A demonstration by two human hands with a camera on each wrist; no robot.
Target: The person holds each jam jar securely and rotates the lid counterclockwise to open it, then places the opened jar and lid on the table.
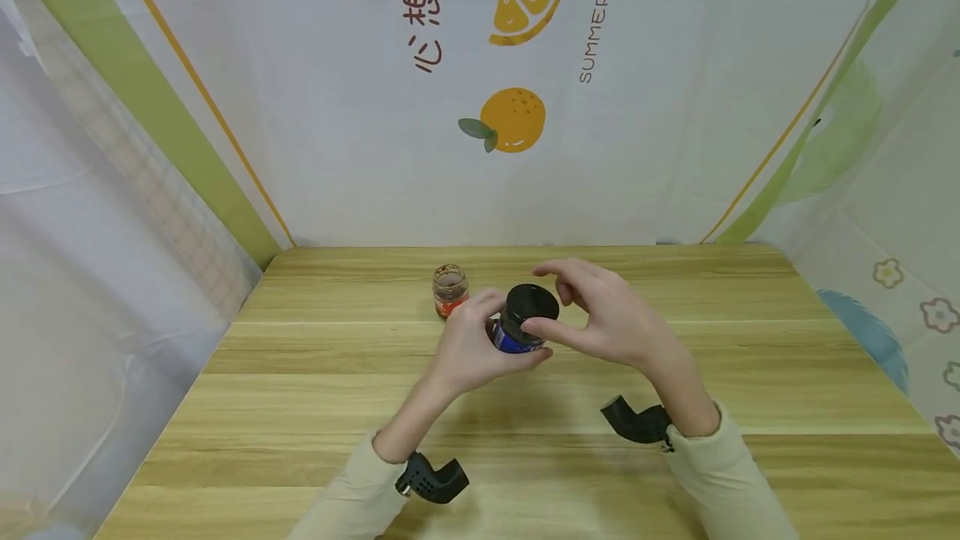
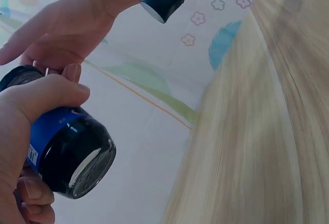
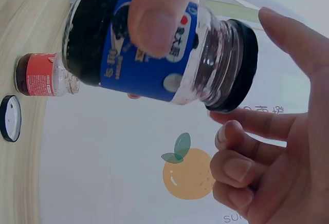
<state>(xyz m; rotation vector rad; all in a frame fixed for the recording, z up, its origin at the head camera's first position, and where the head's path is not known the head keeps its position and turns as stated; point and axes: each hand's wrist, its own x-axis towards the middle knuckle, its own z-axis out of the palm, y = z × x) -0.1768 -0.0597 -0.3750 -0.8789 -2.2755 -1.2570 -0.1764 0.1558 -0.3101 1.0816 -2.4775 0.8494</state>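
Note:
My left hand (image 1: 471,347) grips a glass jar with a blue label (image 3: 149,72) above the table, its dark contents gathered at the base. A black lid (image 3: 245,64) sits on the jar's mouth. Around that lid, my right hand (image 1: 617,319) is spread loosely, with the thumb apart from it and the index fingertip right at its rim in the right wrist view. The other right fingers are bent towards the palm. Behind the left hand, a red-labelled jar (image 1: 450,294) stands upright without a lid, with some dark contents inside.
A loose black-rimmed lid (image 3: 10,118) lies on the table beside the red-labelled jar in the right wrist view. The wooden table (image 1: 300,407) reaches back to a white curtain (image 1: 360,165) printed with oranges. More curtains hang along both sides.

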